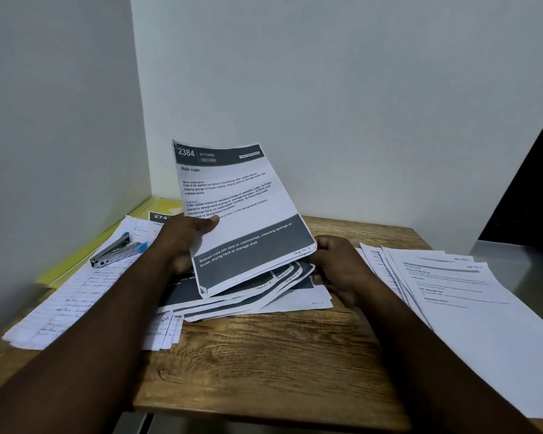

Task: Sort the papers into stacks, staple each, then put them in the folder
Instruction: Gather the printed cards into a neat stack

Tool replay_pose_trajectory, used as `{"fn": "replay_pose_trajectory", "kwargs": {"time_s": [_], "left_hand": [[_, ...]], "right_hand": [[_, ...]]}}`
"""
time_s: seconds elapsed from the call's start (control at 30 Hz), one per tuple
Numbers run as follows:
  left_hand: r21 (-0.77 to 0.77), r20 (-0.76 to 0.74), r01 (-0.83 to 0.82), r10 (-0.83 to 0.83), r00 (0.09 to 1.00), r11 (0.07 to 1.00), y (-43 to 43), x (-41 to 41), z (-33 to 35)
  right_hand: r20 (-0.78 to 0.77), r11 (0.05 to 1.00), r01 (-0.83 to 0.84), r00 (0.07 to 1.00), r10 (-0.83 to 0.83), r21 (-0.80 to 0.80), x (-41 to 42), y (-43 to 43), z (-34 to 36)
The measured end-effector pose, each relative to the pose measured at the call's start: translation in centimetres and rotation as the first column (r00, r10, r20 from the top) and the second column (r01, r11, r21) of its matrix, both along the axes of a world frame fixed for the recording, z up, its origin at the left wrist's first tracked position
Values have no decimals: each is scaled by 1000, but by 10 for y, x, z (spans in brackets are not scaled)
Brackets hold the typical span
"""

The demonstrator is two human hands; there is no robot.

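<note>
A printed sheet headed "2384 Kitchen, Wash cups" (232, 195) stands tilted up over the middle of the wooden table (264, 355). My left hand (182, 239) grips its left edge, thumb on the front. My right hand (339, 264) holds the lower right corner of the fanned stack of similar dark-banded printed pages (248, 296) lying under it. A silver and blue stapler (116, 250) lies on handwritten lined sheets (76, 296) at the left. The yellow folder (76, 258) lies beneath them along the left wall.
A fanned stack of white printed pages (452, 292) lies at the table's right, overhanging its edge. Walls close in the table at the left and back. A metal surface (521, 255) adjoins at the right. Bare wood shows at the front.
</note>
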State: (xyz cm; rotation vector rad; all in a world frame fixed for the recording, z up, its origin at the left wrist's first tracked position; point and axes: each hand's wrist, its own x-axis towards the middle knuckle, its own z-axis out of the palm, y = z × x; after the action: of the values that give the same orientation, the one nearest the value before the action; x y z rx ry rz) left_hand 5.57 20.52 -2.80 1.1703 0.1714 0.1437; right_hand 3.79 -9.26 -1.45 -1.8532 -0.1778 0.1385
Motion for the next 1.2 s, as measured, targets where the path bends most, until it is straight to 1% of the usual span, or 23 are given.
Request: {"fn": "replay_pose_trajectory", "kwargs": {"time_s": [0.13,0.23,0.27,0.3,0.33,0.37,0.43,0.5,0.57,0.67,0.77,0.87,0.97,1.0,1.07,1.13,1.2], "left_hand": [[-2,-17,-13,13,1000,1000,2,1,-1],[-8,-25,-7,7,1000,1000,1,-1,0],[-1,-26,-7,7,1000,1000,0,-1,0],[4,-25,-6,6,1000,1000,-1,-2,1],[8,-24,-8,8,1000,1000,-1,-2,1],[9,-23,-7,7,1000,1000,-2,-2,1],[10,-27,0,0,1000,1000,-3,-2,1],[21,-26,-1,1,1000,1000,-2,-3,0],[20,-28,2,-1,1000,1000,-2,-2,-1],[17,-31,-6,6,1000,1000,-2,-3,0],[18,-30,-9,9,999,1000,-3,-4,1],[14,-29,-4,5,1000,1000,0,-1,0],[20,-17,19,-19,1000,1000,-1,0,-2],[24,-17,24,-23,1000,999,-2,0,-2],[19,-24,15,-14,1000,1000,-3,-1,-1],[11,-20,5,-5,1000,1000,-4,-2,0],[-13,-6,14,-14,1000,1000,-5,-3,1]], "right_hand": [[41,994,-88,995,90,-58,-5,1,3],[25,990,-123,992,125,-63,-7,-5,6],[46,985,-131,990,137,-109,-8,-7,7],[100,975,-115,986,135,-188,-8,-10,6],[178,947,-64,976,125,-314,-6,-13,5],[241,903,-5,963,121,-430,-3,-17,3],[257,797,72,960,108,-600,0,-21,0],[222,738,85,971,89,-670,-3,-19,0],[233,697,112,969,80,-708,-6,-14,1],[208,696,148,978,3,-703,-7,-7,2],[136,690,149,988,-74,-708,2,-5,-1],[80,713,111,994,-76,-692,3,-2,3],[15,734,25,1000,-20,-679,0,-2,4],[9,768,13,1000,-9,-641,-1,-4,4],[0,873,20,1000,-23,-487,1,-8,7],[-29,917,23,999,-37,-398,1,-16,14],[-91,959,16,995,-43,-281,4,-25,15]]}}
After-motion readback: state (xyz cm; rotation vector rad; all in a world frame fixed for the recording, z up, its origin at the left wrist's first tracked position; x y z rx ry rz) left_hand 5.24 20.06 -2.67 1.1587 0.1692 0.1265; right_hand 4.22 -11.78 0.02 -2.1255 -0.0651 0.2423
